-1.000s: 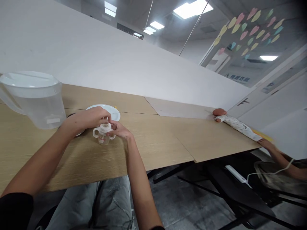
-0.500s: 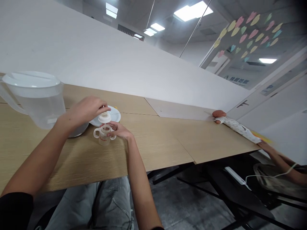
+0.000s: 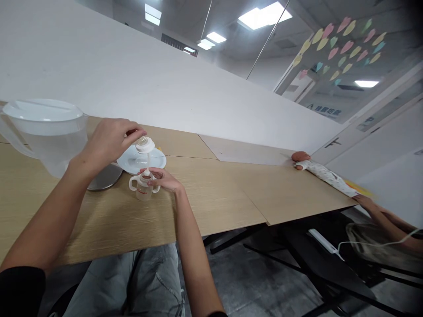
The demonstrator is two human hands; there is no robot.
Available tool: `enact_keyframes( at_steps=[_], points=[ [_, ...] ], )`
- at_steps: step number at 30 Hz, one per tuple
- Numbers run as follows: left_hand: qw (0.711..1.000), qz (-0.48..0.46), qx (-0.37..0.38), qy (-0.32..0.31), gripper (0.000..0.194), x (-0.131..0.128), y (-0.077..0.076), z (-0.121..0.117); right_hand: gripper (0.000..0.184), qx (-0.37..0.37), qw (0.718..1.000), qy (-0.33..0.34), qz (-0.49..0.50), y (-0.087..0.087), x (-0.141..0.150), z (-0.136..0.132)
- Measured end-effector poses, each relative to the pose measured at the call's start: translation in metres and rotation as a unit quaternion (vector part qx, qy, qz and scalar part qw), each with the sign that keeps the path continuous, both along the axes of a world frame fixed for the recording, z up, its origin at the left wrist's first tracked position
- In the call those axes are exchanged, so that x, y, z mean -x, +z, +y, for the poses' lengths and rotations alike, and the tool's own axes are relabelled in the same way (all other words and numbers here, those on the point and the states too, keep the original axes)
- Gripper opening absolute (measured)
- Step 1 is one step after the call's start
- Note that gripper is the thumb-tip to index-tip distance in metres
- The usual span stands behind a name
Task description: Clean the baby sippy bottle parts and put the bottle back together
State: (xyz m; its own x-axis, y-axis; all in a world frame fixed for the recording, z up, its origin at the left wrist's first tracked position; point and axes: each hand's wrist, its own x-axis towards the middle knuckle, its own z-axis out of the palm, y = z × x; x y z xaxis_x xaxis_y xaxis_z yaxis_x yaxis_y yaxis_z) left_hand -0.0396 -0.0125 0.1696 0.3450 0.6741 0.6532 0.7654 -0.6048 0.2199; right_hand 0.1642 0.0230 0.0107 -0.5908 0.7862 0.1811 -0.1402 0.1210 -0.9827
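The step in hand seems to be uncapping: the left hand (image 3: 110, 137) pinches the cap (image 3: 145, 146) at its top, while the right hand (image 3: 162, 179) clasps the bottle (image 3: 143, 193) on the desk (image 3: 211, 193). Next needs steady lifting — the straw (image 3: 148, 161) ends just at the bottle's mouth.

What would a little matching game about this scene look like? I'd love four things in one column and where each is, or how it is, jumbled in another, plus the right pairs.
Things:
1. Pitcher
2. Bottle top
3. Two-handled bottle
4. Dish

Places and states:
A. Gripped by the right hand
B. Round and pale, lying on the table beyond the bottle
C. Farthest left of the four, covered by a white lid
D. Raised above the bottle by the left hand

Right pairs: 1-C, 2-D, 3-A, 4-B
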Motion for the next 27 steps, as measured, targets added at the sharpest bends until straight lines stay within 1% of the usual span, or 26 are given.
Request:
enact_keyframes(
  at_steps=[4,7,13,18,23,27],
  points=[
    [0.999,-0.021,-0.038,0.003,0.039,0.0002,0.0015,-0.0025,0.057,-0.004,1.000,0.008,0.007,-0.0026,-0.0005,0.0013],
    [0.998,-0.026,-0.055,0.006,0.039,0.0011,0.0030,-0.0047,0.061,-0.012,1.000,0.007,0.015,-0.0013,-0.0006,0.0001],
    [0.999,0.018,-0.037,0.008,0.043,0.0032,0.0037,-0.0026,0.068,0.004,1.000,0.000,0.017,0.0044,0.0012,-0.0041],
    [0.999,0.021,-0.030,0.015,0.045,0.0037,0.0021,0.0004,0.067,0.008,1.000,0.007,0.018,0.0047,0.0022,-0.0044],
    [0.999,0.020,-0.032,0.019,0.047,0.0068,0.0010,0.0021,0.057,0.015,0.996,-0.019,0.083,0.0044,0.0025,-0.0042],
    [0.999,0.005,-0.041,0.033,0.047,0.0085,0.0014,0.0017,0.053,0.020,0.984,-0.069,0.161,0.0053,0.0044,-0.0027]
  ],
)
